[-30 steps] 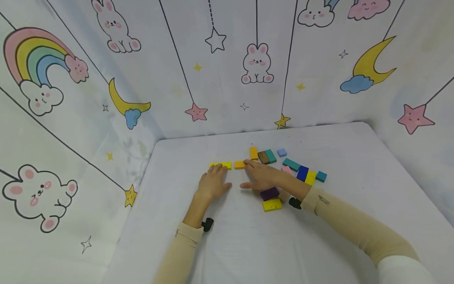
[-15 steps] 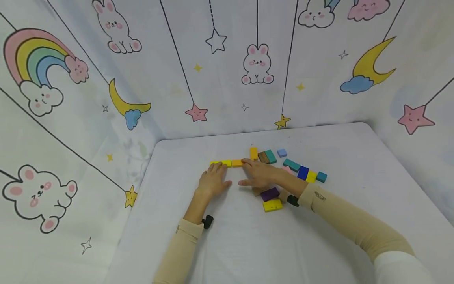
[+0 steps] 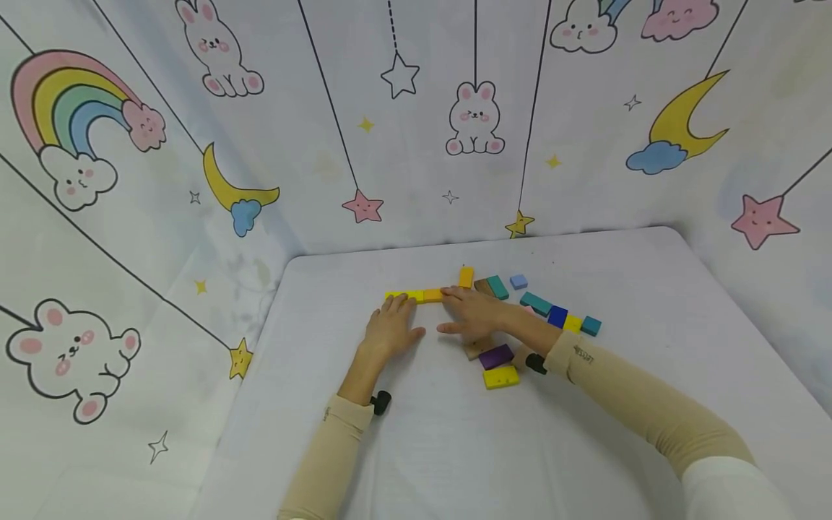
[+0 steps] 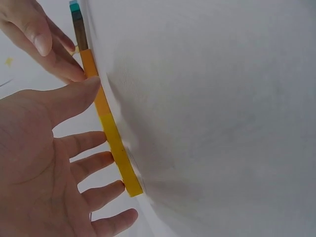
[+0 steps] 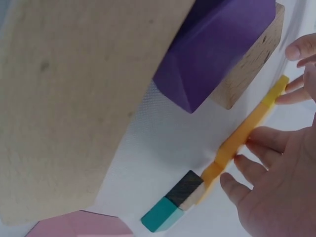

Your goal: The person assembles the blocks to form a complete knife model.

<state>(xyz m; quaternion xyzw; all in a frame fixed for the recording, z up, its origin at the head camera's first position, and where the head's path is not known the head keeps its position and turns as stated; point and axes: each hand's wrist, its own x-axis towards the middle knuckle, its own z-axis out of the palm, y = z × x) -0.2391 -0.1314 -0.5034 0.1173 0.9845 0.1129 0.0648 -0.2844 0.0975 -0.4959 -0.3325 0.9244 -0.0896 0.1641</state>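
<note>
Through the head view I see the block row [image 3: 419, 295] just above centre, its yellow section [image 4: 121, 158] meeting the orange section [image 4: 101, 101]! The left hand [image 3: 388, 334] has fingers straight and spread, tips on the yellow edge; the right hand [image 3: 477, 314] sets fingers, also apart, against the orange. From here I'd favour light, even pressure, keeping that joint straight. Dark lettering on the right sleeve [image 3: 624, 386], too small for me to read

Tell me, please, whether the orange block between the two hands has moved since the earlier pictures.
Yes: the orange block has shifted slightly left and forward in the head view, closer to the far left table corner.
</note>
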